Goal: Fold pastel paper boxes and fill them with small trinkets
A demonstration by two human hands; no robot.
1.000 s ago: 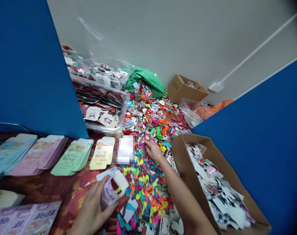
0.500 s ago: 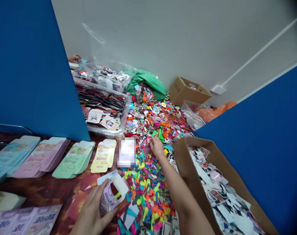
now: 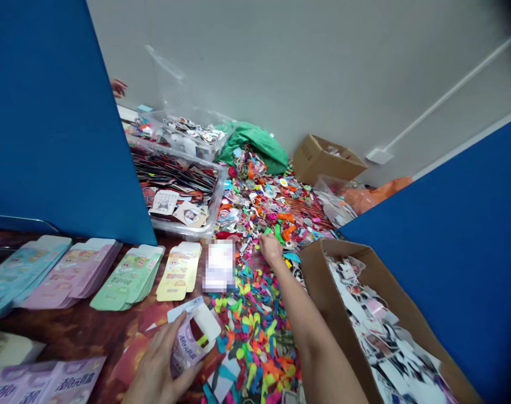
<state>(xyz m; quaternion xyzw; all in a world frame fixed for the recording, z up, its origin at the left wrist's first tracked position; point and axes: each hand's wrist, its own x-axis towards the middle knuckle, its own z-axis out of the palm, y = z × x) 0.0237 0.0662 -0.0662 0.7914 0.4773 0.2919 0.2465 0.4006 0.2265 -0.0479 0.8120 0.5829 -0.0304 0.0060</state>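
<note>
Our left hand [image 3: 160, 365] curls around a lilac printed paper packet [image 3: 187, 349] over the table [image 3: 70, 331], while our right hand [image 3: 271, 249] reaches into heaped uninflated balloons [image 3: 255, 331], fingers bunched, though we can't quite tell whether they pinch anything.

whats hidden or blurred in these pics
Head view:
pixelated white patch: blurred, print unreadable
lilac carton: print partly covered by left hand
right hand: what it touches too small among balloons
co-worker's hand: arm hidden by blue partition
cardboard box: near end cut off by bottom edge
</note>
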